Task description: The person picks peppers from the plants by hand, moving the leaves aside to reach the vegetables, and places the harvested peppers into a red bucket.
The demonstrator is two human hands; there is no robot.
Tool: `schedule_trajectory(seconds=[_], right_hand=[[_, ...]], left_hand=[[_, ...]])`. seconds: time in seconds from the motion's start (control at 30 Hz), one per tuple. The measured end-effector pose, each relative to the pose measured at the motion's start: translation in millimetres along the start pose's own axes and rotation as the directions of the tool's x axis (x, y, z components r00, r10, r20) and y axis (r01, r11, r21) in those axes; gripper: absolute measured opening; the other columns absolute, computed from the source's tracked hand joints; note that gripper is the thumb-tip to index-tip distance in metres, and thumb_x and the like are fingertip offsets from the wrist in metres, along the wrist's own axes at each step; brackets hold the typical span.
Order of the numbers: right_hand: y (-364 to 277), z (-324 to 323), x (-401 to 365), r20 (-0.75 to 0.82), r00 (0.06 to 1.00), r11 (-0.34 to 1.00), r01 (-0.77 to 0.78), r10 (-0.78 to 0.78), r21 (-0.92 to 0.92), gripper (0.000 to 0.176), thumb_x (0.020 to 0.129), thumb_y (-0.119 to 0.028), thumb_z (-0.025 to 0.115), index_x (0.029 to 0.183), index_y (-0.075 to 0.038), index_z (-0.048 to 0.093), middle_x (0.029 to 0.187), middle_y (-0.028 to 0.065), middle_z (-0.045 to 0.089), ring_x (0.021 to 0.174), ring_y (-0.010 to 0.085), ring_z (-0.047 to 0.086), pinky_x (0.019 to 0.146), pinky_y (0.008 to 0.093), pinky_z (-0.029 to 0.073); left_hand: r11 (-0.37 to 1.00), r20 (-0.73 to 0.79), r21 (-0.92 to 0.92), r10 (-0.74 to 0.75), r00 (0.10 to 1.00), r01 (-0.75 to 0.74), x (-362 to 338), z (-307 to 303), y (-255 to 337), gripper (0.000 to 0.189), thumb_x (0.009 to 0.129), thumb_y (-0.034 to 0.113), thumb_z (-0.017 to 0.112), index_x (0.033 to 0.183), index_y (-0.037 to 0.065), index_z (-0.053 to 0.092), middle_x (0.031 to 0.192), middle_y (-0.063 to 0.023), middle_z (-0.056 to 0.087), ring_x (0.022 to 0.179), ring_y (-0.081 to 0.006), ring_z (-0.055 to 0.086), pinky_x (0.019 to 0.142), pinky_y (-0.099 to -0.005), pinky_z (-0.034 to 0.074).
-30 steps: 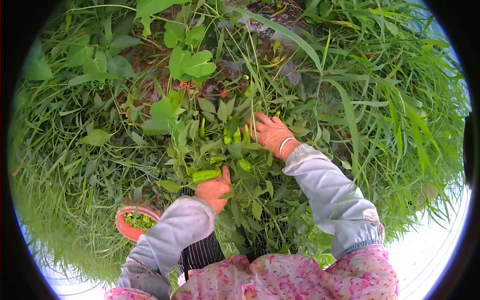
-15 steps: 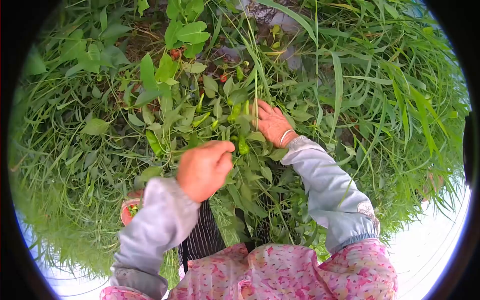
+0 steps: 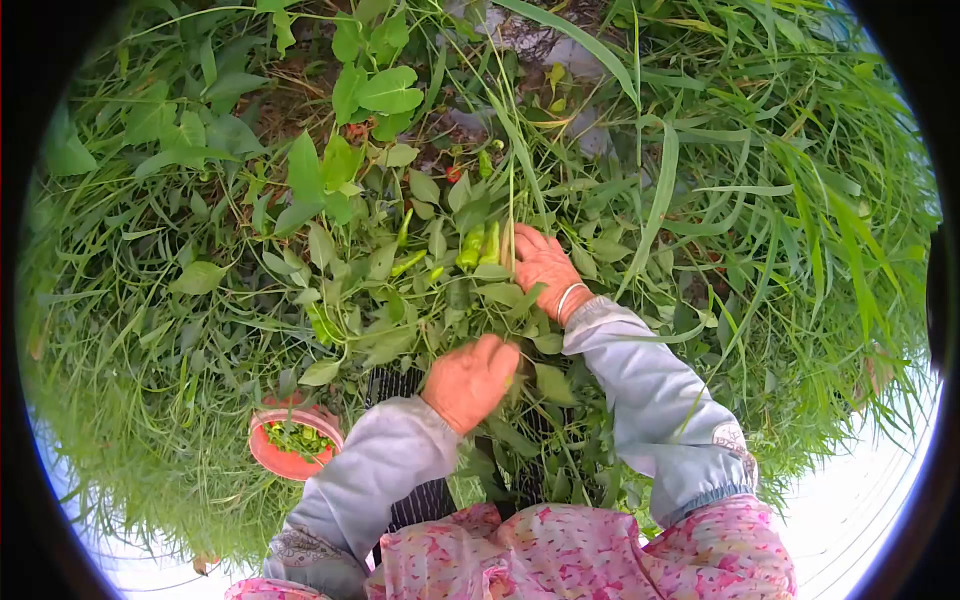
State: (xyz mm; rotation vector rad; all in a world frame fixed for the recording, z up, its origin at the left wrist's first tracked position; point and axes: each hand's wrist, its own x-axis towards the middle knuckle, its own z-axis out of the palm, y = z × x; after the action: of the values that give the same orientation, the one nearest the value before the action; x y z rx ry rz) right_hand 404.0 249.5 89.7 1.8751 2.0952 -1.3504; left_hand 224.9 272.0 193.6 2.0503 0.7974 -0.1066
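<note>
Among the leaves of a pepper plant [image 3: 385, 345], green peppers [image 3: 472, 246] hang just left of my right hand [image 3: 545, 268]. That hand is closed on the plant's foliage, its fingertips beside an upright pale stalk and partly hidden by leaves. Lower and nearer my body, my left hand [image 3: 470, 382] is curled shut and slightly blurred. A bit of green shows at its fingertips, but what it holds is mostly hidden. More slim green peppers [image 3: 408, 263] hang to the left, and a small red pepper [image 3: 454, 174] shows farther back.
A pink-red bucket [image 3: 290, 466] with green and some red pieces in it stands at the lower left in the grass. Tall grass [image 3: 760, 200] crowds the right side. Broad-leaved weeds [image 3: 388, 90] rise at the back, near pale ground sheeting [image 3: 580, 50].
My left hand has moved down and right, towards my body. A green pepper that hung beside it no longer shows there. My right hand stays on the plant. More of the bucket is visible.
</note>
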Motion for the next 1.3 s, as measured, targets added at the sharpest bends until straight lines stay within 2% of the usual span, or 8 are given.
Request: schedule_trajectory(seconds=[0.23, 0.3, 0.43, 0.53, 0.67, 0.8, 1.03, 1.3], right_hand=[[-8, 3, 2, -0.069, 0.996, 0.995, -0.058, 0.063, 0.079, 0.035, 0.081, -0.02, 0.047, 0.115, -0.02, 0.055, 0.131, 0.0126, 0.038, 0.125, 0.0282, 0.034, 0.098, 0.0427, 0.032], [-9, 4, 0, -0.115, 0.993, 1.0, -0.007, 0.009, 0.021, 0.032, 0.08, -0.02, 0.047, 0.111, -0.018, 0.057, 0.131, 0.0128, 0.039, 0.124, 0.029, 0.035, 0.098, 0.0429, 0.031], [-7, 10, 2, -0.121, 0.993, 0.999, 0.012, -0.016, -0.035, 0.03, 0.079, -0.017, 0.049, 0.107, -0.015, 0.059, 0.129, 0.0135, 0.041, 0.124, 0.0286, 0.035, 0.097, 0.0428, 0.032], [-10, 12, 1, -0.135, 0.991, 0.999, -0.016, 0.011, -0.038, 0.031, 0.077, -0.017, 0.051, 0.106, -0.013, 0.06, 0.127, 0.0139, 0.042, 0.124, 0.0279, 0.034, 0.096, 0.042, 0.033], [-11, 13, 0, -0.117, 0.993, 0.998, -0.015, 0.007, -0.065, 0.033, 0.075, -0.015, 0.053, 0.107, -0.011, 0.059, 0.128, 0.014, 0.041, 0.124, 0.0278, 0.035, 0.096, 0.0409, 0.034], [-11, 13, 0, -0.109, 0.994, 0.999, -0.03, 0.026, -0.041, 0.036, 0.073, -0.012, 0.055, 0.108, -0.011, 0.059, 0.128, 0.0141, 0.041, 0.124, 0.0278, 0.035, 0.096, 0.0413, 0.034], [-9, 13, -1, -0.039, 0.999, 0.999, -0.036, 0.036, 0.011, 0.051, 0.071, -0.006, 0.054, 0.121, -0.018, 0.05, 0.129, 0.0113, 0.038, 0.123, 0.0287, 0.033, 0.097, 0.0433, 0.034], [-11, 13, 2, -0.042, 0.996, 0.996, -0.072, 0.074, 0.053, 0.052, 0.074, -0.01, 0.052, 0.125, -0.014, 0.045, 0.129, 0.0135, 0.038, 0.124, 0.0298, 0.034, 0.099, 0.0452, 0.034]], left_hand=[[0.984, -0.064, -0.164, 0.054, 0.997, -0.063, 6, -54, 28, 0.015, 0.068, 0.006, 0.065, 0.077, 0.007, 0.053, 0.065, -0.0078, 0.05, 0.055, -0.0261, 0.055, 0.049, -0.0344, 0.045], [0.777, 0.14, -0.496, -0.369, 0.919, 0.388, 19, -66, 19, 0.013, 0.075, 0.01, 0.063, 0.071, 0.002, 0.053, 0.067, -0.0126, 0.057, 0.06, -0.0266, 0.058, 0.053, -0.0326, 0.045], [0.922, -0.176, -0.336, -0.263, 0.949, 0.193, 77, -39, -20, 0.016, 0.077, 0.014, 0.063, 0.085, 0.002, 0.057, 0.073, -0.0135, 0.061, 0.065, -0.0309, 0.06, 0.06, -0.0372, 0.047], [0.896, 0.014, 0.199, -0.408, 0.913, 0.397, 101, -27, -44, 0.028, 0.077, 0.023, 0.064, 0.092, 0.001, 0.058, 0.077, -0.0169, 0.063, 0.07, -0.0337, 0.061, 0.064, -0.0408, 0.048], [0.787, 0.193, 0.247, -0.611, 0.767, 0.565, 98, -26, -54, 0.05, 0.076, 0.045, 0.063, 0.091, -0.003, 0.06, 0.078, -0.0223, 0.062, 0.075, -0.0355, 0.061, 0.068, -0.0432, 0.048], [0.8, 0.307, 0.013, -0.574, 0.759, 0.6, 95, -23, -73, 0.066, 0.067, 0.059, 0.067, 0.095, -0.001, 0.064, 0.083, -0.0231, 0.063, 0.078, -0.0366, 0.061, 0.071, -0.0415, 0.047], [0.806, 0.267, -0.021, -0.565, 0.781, 0.591, 95, -12, -78, 0.067, 0.064, 0.056, 0.07, 0.105, 0.004, 0.062, 0.086, -0.0198, 0.064, 0.083, -0.0343, 0.062, 0.074, -0.0398, 0.047], [0.848, 0.195, 0.023, -0.523, 0.83, 0.529, 85, -4, -56, 0.052, 0.066, 0.025, 0.07, 0.109, 0.005, 0.051, 0.105, -0.0209, 0.058, 0.088, -0.0352, 0.06, 0.073, -0.041, 0.048]])
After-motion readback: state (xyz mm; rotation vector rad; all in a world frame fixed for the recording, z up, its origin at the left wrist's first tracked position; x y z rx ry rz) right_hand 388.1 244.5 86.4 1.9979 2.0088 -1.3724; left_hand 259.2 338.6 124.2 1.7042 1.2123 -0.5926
